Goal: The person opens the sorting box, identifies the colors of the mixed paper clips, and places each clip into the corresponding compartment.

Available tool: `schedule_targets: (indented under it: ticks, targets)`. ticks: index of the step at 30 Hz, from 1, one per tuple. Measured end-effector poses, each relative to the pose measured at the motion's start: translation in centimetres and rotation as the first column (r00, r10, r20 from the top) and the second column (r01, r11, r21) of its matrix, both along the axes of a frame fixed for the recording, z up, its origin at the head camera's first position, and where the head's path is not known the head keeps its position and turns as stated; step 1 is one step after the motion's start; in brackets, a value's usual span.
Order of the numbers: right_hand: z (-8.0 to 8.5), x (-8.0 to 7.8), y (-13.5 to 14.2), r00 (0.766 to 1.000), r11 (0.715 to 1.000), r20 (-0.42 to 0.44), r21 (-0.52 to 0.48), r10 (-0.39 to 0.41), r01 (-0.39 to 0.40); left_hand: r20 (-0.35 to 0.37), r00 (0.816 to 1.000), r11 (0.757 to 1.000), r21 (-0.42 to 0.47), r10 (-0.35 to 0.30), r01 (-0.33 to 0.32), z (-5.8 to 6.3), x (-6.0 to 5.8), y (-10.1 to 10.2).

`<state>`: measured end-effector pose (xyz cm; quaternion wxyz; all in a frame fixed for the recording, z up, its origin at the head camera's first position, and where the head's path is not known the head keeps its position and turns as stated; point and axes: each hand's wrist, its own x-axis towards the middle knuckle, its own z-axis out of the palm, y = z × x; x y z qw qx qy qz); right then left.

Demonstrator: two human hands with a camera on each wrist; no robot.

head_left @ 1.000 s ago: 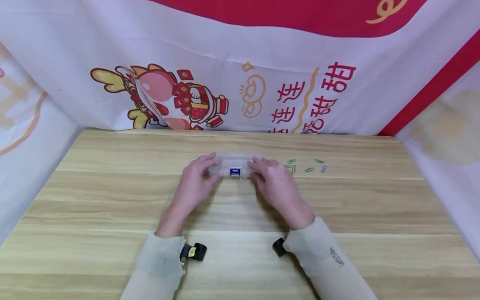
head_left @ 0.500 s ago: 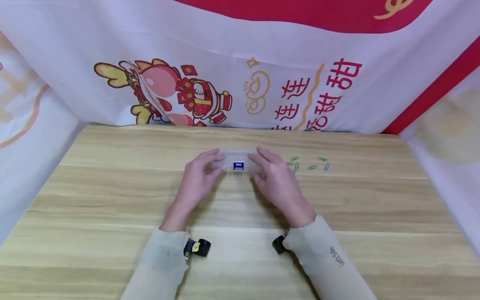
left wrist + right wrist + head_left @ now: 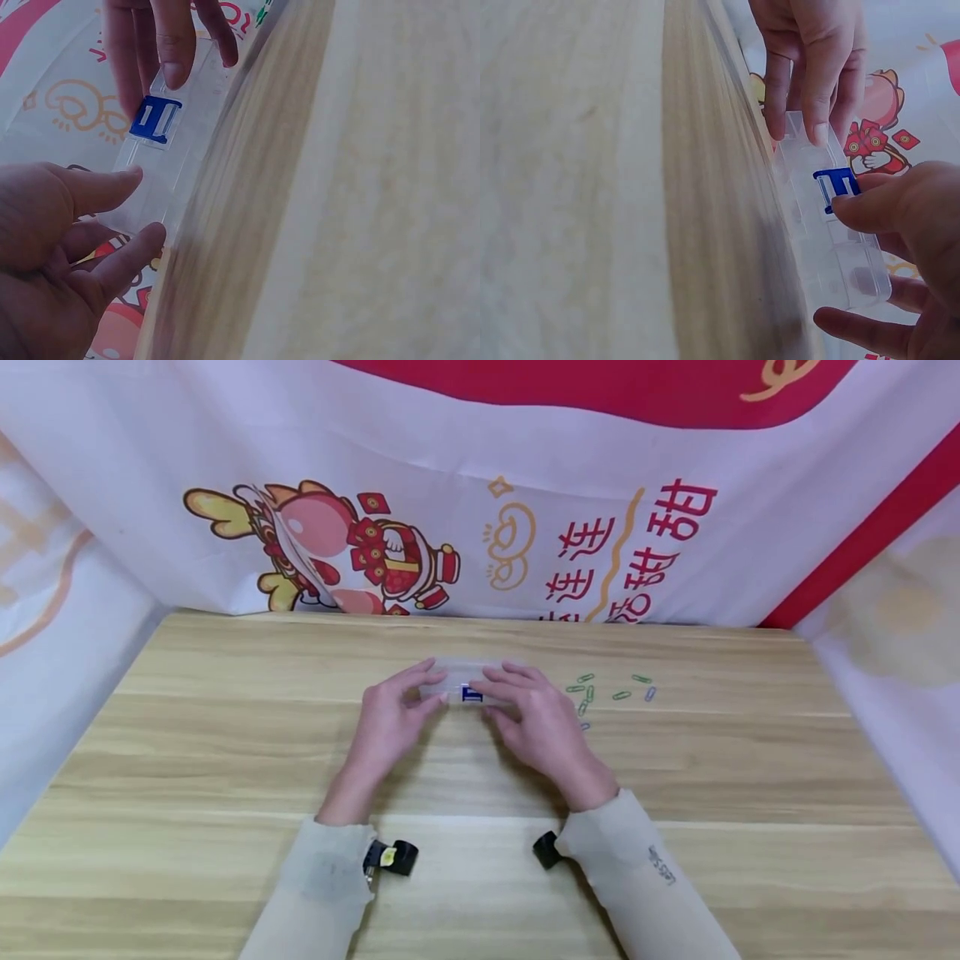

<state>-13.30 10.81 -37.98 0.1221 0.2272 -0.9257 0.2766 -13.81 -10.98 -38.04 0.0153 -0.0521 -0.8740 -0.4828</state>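
A clear plastic storage box (image 3: 454, 673) with a blue latch (image 3: 472, 695) on its near side is between both hands, toward the back of the wooden table. My left hand (image 3: 392, 714) grips its left end, thumb in front and fingers behind, as the left wrist view also shows. At the other end, my right hand (image 3: 542, 722) holds the box with its thumb on the latch. Inner dividers show through the clear wall (image 3: 847, 262) in the right wrist view. The lid looks closed, and the latch is partly covered by the right thumb.
Several green paper clips (image 3: 621, 696) and a blue paper clip (image 3: 650, 694) lie loose on the table (image 3: 712, 760), right of the right hand. Behind the table's far edge hangs a printed white and red cloth (image 3: 420, 435).
My right hand has moved left from the box's right end onto the latch, uncovering more paper clips beside it. My left hand keeps its grip on the left end.
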Motion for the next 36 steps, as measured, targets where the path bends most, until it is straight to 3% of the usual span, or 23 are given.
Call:
schedule_targets:
  ticks: [12, 30, 36]
  targets:
    - [0.5, 0.4, 0.4, 0.997, 1.0, 0.076, -0.01, -0.018, 0.018, -0.022, 1.0, 1.0, 0.012, -0.015, 0.015, -0.1, -0.1, 0.3]
    - [0.8, 0.3, 0.6, 0.993, 0.999, 0.112, -0.012, -0.028, 0.029, 0.014, 1.0, 0.999, 0.025, -0.026, 0.026, -0.3, -0.1, 0.6]
    - [0.7, 0.3, 0.3, 0.98, 0.995, 0.177, -0.068, 0.085, -0.074, -0.004, 1.0, 1.0, 0.023, 0.009, -0.009, -0.4, -0.3, -0.4]
